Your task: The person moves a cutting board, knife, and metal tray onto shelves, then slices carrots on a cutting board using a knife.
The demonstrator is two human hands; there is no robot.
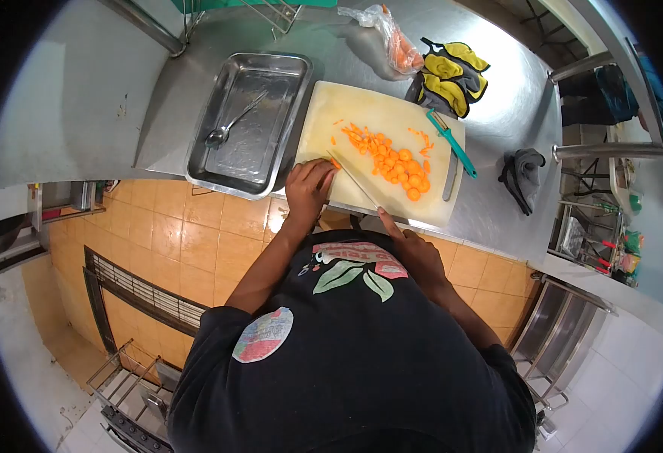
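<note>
Nearest, the right hand (416, 245) was wrapped around the handle of the knife (358, 181) at the board's near edge, index finger reaching forward. The left hand (310, 183), over the near left corner of the board (324, 106), had its fingers bunched, apparently pinching a carrot bit (335, 163) on the board — mostly hidden by those fingers. The blade slanted away to the left, tip beside that bit. Cutting well here called for fingertips curled back, the bit pressed down so it wouldn't roll, and short, even strokes; likely main risk was a fingertip slipping under the edge. What showed of the carrot bit was small and bright orange. Farther in, the cut slices (403, 167) lay heaped mid-board, same orange, bigger rounds to the right, smaller pieces trailing left, a few slivers apart; thickness too small to tell. A green peeler (451, 143) lay across the board's right side. Left of the board — a metal tray (292, 72) with a spoon (218, 137) in it. Beyond: yellow-and-dark fabric (452, 72), use unclear, and a clear bag (395, 49) with something orange inside, both on the steel table (490, 151).
</note>
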